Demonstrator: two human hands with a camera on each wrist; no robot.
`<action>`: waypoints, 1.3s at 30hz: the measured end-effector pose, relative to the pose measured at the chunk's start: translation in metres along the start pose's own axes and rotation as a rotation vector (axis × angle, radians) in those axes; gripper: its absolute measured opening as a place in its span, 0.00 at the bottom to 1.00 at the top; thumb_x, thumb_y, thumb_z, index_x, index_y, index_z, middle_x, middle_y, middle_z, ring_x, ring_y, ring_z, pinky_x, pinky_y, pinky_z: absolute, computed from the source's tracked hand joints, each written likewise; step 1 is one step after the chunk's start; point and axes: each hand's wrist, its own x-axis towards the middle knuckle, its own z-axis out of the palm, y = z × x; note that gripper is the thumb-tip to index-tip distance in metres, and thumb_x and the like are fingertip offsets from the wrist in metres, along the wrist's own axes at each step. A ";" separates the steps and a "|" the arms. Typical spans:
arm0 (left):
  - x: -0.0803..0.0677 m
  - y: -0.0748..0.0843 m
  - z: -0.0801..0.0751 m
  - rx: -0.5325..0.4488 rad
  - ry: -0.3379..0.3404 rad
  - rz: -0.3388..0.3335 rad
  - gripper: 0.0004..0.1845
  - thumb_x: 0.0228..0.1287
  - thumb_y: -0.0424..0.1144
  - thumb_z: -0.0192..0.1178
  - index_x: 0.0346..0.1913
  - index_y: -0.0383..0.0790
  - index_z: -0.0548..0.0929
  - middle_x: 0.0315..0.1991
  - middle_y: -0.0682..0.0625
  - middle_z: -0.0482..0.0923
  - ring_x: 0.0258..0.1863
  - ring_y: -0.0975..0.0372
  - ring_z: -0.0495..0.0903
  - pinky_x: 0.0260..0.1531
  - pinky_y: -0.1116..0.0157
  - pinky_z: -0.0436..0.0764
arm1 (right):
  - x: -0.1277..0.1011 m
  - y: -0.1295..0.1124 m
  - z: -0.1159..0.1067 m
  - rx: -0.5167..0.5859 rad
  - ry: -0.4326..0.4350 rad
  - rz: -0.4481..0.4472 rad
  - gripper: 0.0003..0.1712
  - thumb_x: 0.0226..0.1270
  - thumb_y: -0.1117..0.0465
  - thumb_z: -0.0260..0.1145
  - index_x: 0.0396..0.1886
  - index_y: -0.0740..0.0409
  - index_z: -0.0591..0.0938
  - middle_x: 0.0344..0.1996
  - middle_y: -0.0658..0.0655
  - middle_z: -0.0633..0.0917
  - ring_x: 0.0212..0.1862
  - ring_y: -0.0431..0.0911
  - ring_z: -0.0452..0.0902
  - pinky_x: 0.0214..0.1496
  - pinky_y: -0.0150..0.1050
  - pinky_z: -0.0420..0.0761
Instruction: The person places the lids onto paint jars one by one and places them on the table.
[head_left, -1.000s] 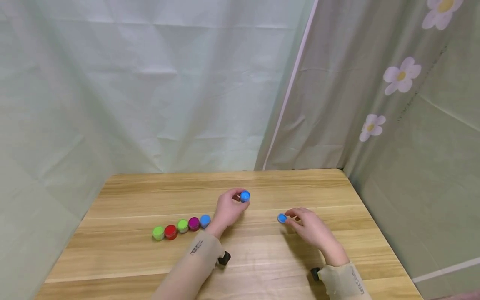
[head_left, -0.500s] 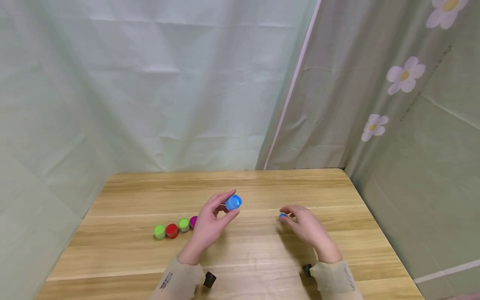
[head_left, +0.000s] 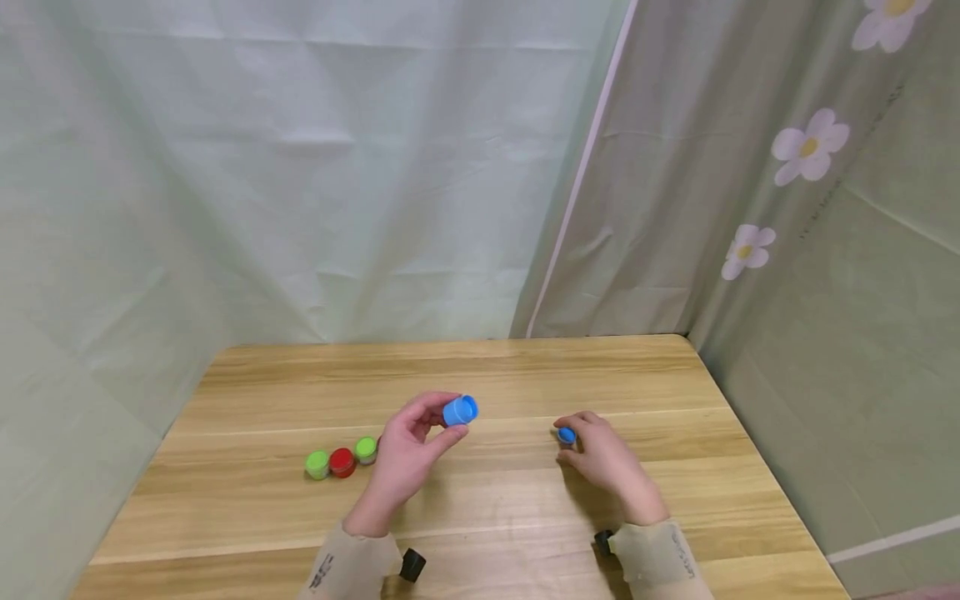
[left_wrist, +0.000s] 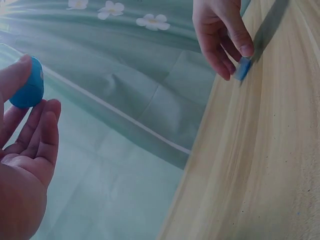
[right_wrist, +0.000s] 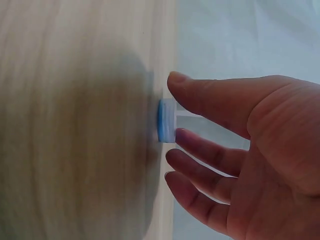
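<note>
While the blue jar (head_left: pixel 459 411) was pinched between thumb and fingers of the left hand (head_left: pixel 405 454), lifted off the table (head_left: pixel 525 367) as if for inspection; at three o'clock the right hand (head_left: pixel 607 458) pinched a blue lid (head_left: pixel 567 435), steadying it on the wood; jars (head_left: pixel 341 461) waited at nine o'clock.

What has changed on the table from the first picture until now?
The left hand drew back toward the person, carrying the blue cap it pinches, and now hides the purple and blue pots of the row. The right hand stayed on the small blue pot; the green, red and green pots did not move.
</note>
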 end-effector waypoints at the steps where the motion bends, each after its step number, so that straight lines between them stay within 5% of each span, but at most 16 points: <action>1: 0.000 0.000 0.000 -0.003 -0.006 -0.001 0.21 0.66 0.30 0.75 0.61 0.41 0.86 0.54 0.46 0.84 0.47 0.54 0.82 0.53 0.67 0.83 | 0.000 0.000 0.001 -0.002 -0.001 0.004 0.25 0.68 0.60 0.79 0.64 0.53 0.86 0.61 0.62 0.82 0.62 0.61 0.80 0.64 0.60 0.80; 15: -0.002 0.001 0.006 -0.053 -0.045 0.026 0.21 0.70 0.25 0.69 0.65 0.30 0.83 0.57 0.43 0.82 0.49 0.60 0.82 0.54 0.69 0.84 | 0.002 0.003 0.006 -0.041 0.042 0.008 0.17 0.69 0.64 0.78 0.56 0.53 0.88 0.52 0.59 0.85 0.56 0.58 0.84 0.59 0.58 0.84; 21: -0.003 0.003 0.007 -0.050 -0.050 0.017 0.20 0.71 0.26 0.69 0.64 0.31 0.83 0.56 0.42 0.83 0.49 0.58 0.82 0.53 0.68 0.85 | 0.000 -0.002 0.001 -0.038 0.017 0.032 0.22 0.74 0.57 0.75 0.66 0.52 0.84 0.48 0.55 0.84 0.46 0.48 0.82 0.49 0.50 0.85; 27: -0.005 0.006 0.008 -0.049 -0.038 -0.064 0.21 0.71 0.28 0.70 0.65 0.32 0.83 0.56 0.41 0.84 0.50 0.57 0.83 0.53 0.67 0.85 | -0.002 -0.029 -0.022 0.164 0.095 -0.021 0.21 0.84 0.49 0.63 0.68 0.50 0.83 0.44 0.50 0.80 0.44 0.44 0.76 0.46 0.45 0.80; 34: -0.005 0.005 0.011 -0.047 -0.034 -0.077 0.21 0.71 0.29 0.70 0.66 0.34 0.83 0.57 0.40 0.85 0.51 0.56 0.83 0.53 0.67 0.85 | -0.010 -0.083 -0.052 0.469 0.288 -0.115 0.15 0.74 0.52 0.75 0.55 0.47 0.84 0.45 0.45 0.85 0.49 0.43 0.80 0.45 0.39 0.82; 39: -0.005 0.003 0.013 -0.038 -0.047 -0.057 0.21 0.72 0.30 0.69 0.65 0.34 0.83 0.56 0.41 0.86 0.50 0.57 0.85 0.52 0.65 0.86 | -0.016 -0.114 -0.055 0.613 0.318 -0.260 0.15 0.72 0.60 0.76 0.55 0.49 0.84 0.47 0.46 0.88 0.51 0.46 0.82 0.46 0.39 0.82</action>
